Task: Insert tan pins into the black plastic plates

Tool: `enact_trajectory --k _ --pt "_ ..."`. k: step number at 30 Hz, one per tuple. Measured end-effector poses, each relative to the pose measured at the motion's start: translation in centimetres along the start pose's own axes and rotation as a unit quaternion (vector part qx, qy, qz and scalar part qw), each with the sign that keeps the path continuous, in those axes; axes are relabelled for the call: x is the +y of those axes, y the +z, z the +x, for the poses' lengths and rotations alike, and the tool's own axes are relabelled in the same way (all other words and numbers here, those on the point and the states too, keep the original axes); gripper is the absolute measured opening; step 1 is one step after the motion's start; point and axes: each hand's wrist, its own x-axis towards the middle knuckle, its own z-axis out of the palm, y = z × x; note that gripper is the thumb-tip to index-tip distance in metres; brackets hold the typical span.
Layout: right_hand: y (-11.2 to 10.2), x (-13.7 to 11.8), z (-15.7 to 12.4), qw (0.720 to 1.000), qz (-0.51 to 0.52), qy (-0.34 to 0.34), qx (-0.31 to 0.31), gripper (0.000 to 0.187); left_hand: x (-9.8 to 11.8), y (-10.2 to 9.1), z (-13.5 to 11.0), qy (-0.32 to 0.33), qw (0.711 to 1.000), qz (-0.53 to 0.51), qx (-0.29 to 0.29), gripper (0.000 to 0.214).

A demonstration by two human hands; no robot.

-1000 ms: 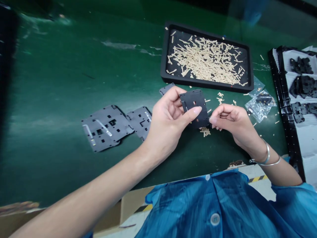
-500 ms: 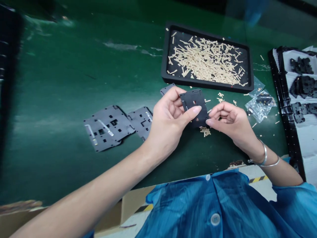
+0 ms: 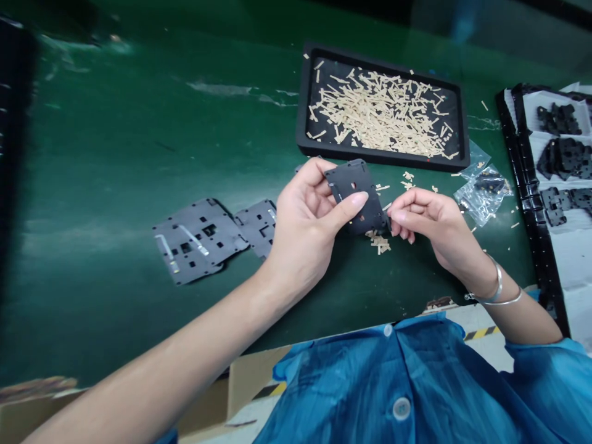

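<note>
My left hand [image 3: 312, 228] is closed on a thin black plastic plate [image 3: 354, 179], its thumb flat across the face. The plate is tilted and has small square holes. At the plate's lower right corner, my right hand [image 3: 423, 219] pinches thumb and forefinger together; what lies between those fingertips is too small to make out. Left of my hands, a larger dark grey plate [image 3: 198, 237] with pale strips on it lies on the green table, and another grey plate [image 3: 259, 225] beside it is partly covered by my left hand.
A black tray [image 3: 303, 114] full of short cream strips stands behind my hands. Loose strips [image 3: 380, 243] lie around. To the right are a clear plastic bag [image 3: 483, 194] with dark parts and a black-edged crate [image 3: 531, 216] holding black parts on white lining.
The held plate has shifted slightly left and tilted more. My right fingertips have moved up a little at its corner, the lower fingers now hanging down.
</note>
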Motion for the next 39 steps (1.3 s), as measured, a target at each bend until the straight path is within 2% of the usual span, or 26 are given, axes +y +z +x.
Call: enact_trajectory --k 4,18,34,39 --pt "0.16 0.22 0.18 1.000 0.009 -0.003 -0.016 0.011 -0.02 0.01 0.13 0.001 1.000 -0.006 -0.009 0.032" --pt "0.24 0.10 0.29 0.999 0.024 -0.019 -0.015 0.010 -0.32 -0.20 0.01 0.000 0.999 0.040 -0.016 0.032" --pt "0.54 0.03 0.28 0.998 0.055 -0.021 -0.015 0.014 -0.23 0.09 -0.05 0.016 1.000 0.013 -0.003 0.035" --pt "0.54 0.35 0.27 0.996 0.086 -0.009 -0.020 0.024 -0.04 -0.21 0.12 -0.034 0.999 -0.001 -0.032 0.035"
